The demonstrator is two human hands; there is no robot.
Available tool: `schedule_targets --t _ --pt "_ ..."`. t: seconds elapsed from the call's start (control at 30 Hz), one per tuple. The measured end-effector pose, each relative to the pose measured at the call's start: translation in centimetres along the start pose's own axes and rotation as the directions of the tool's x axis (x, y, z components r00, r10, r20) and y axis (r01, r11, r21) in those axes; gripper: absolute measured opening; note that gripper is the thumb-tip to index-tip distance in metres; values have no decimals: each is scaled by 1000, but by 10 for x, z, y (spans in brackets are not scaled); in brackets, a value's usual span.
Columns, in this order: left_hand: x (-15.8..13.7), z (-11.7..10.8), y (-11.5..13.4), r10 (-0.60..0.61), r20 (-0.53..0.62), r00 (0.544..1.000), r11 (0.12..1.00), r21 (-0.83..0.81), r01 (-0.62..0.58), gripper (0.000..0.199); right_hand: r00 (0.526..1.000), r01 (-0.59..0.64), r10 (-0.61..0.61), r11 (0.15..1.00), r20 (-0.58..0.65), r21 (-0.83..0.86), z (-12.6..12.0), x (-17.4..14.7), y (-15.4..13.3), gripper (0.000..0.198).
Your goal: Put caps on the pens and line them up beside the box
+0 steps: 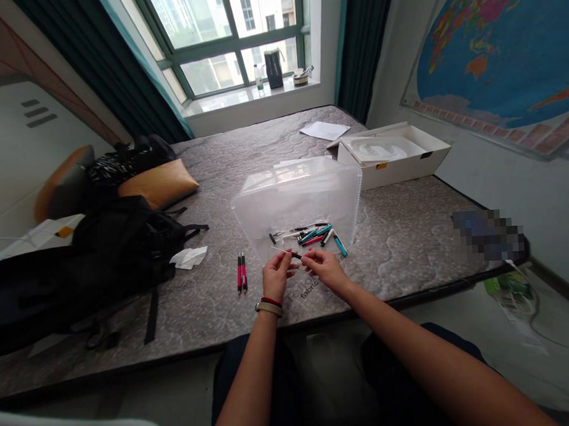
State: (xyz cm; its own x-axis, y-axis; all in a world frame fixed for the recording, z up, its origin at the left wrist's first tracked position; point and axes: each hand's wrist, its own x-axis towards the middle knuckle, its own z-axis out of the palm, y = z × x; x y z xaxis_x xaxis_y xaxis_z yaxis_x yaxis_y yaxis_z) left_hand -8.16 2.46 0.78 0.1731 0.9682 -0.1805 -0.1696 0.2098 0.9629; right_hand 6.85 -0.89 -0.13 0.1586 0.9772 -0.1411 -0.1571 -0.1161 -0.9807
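My left hand (276, 276), with bands at its wrist, pinches a thin white stick (280, 249) that looks like a pen refill. Opposite it, my right hand (327, 269) is closed on a small black pen part (297, 255); the fingers partly cover where the two pieces meet. Just beyond the hands lies a loose pile of pen parts (320, 234) in teal, red, white and black, at a translucent plastic box (297, 203). Two red and black pens (241, 274) lie side by side to the left of my left hand.
A black backpack (114, 247), a tan pouch (161, 184) and a crumpled tissue (189, 258) are on the left of the quilted mattress surface (214, 325). An open white box (391, 169) stands at the back right, near a paper sheet (325, 130). A blurred item (488, 235) lies far right.
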Motion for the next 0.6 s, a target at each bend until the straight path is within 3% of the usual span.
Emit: schedule_targets --t 0.13,0.23,0.37,0.6 --pt "0 1 -2 31 -2 1000 999 30 -31 49 1000 -14 15 999 18 -35 1 0 1 40" --pt "2 -2 -2 47 -48 998 999 -12 -48 51 995 -54 54 999 -87 9 -1 4 2 43" --pt "2 -4 -1 28 -65 997 995 -89 -33 55 966 -87 130 977 -222 193 -10 8 -3 48" --pt "1 -2 0 44 -83 996 996 -68 -49 52 921 -43 169 940 -352 337 -26 10 -13 53"
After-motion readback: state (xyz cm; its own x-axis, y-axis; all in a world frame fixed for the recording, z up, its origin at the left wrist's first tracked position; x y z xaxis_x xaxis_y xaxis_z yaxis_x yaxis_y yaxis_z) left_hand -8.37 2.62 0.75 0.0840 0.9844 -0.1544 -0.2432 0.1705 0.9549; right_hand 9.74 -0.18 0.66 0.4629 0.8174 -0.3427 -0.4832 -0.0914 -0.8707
